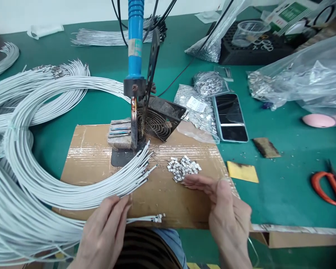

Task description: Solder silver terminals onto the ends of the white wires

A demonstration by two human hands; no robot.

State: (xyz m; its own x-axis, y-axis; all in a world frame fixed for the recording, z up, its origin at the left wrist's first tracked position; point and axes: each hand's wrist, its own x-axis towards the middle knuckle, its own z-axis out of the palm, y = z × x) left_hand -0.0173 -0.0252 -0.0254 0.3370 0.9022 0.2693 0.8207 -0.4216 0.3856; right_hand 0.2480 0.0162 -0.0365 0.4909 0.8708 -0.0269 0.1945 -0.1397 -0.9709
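My left hand (105, 231) lies flat with its fingers stretched out on a bundle of white wires (72, 190) at the near edge of a cardboard sheet (162, 194). Its fingertips press the wires just behind their stripped ends. A few wires with metal terminals (156, 218) poke out beside that hand. My right hand (226, 209) reaches left, fingers extended, its fingertips touching a small pile of metal terminals (183, 168) on the cardboard. Nothing is gripped in either hand.
A blue-handled soldering iron (135, 56) stands upright in a stand at the cardboard's far side, next to a black fan (159, 119). A phone (230, 117), bags of terminals (296, 82), a yellow sponge (242, 172) and orange scissors (332, 186) lie to the right. More wire coils (30, 97) fill the left.
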